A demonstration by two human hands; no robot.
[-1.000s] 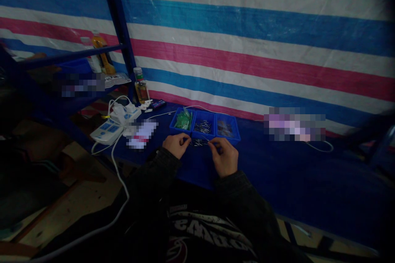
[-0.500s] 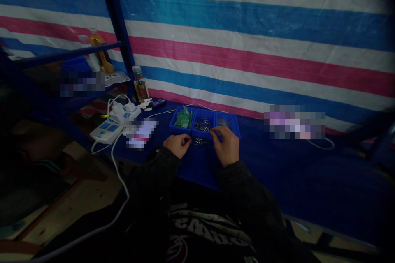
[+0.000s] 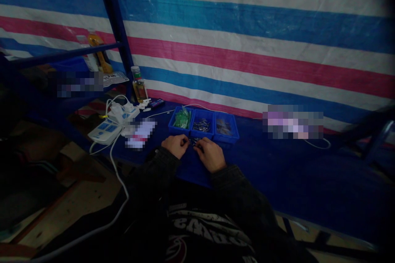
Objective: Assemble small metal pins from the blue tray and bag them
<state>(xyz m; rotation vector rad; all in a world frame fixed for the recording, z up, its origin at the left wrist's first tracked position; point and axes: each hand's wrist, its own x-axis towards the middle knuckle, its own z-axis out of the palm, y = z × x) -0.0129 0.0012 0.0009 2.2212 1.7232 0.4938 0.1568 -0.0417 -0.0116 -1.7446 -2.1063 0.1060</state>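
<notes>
My left hand (image 3: pixel 175 145) and my right hand (image 3: pixel 210 155) rest close together on the blue table (image 3: pixel 277 168), fingers curled in a pinch over a small heap of thin metal pins (image 3: pixel 195 142). What each pinch holds is too small to name. Just beyond them stands a blue three-compartment tray (image 3: pixel 212 134): green pieces (image 3: pixel 181 119) in the left cell, metal pins (image 3: pixel 202 125) in the middle, dark small parts (image 3: pixel 224 126) in the right.
A white power strip (image 3: pixel 105 130) with plugs and a white cable (image 3: pixel 119 172) lies at the left. A small bottle (image 3: pixel 138 86) stands by a blue shelf post (image 3: pixel 115 28). A striped tarpaulin (image 3: pixel 247 49) hangs behind the table. A white cord (image 3: pixel 317 144) lies at the right.
My right hand reached up to the tray's middle cell, then came back left and down to meet the left hand over the pins. The left hand stayed almost still.
</notes>
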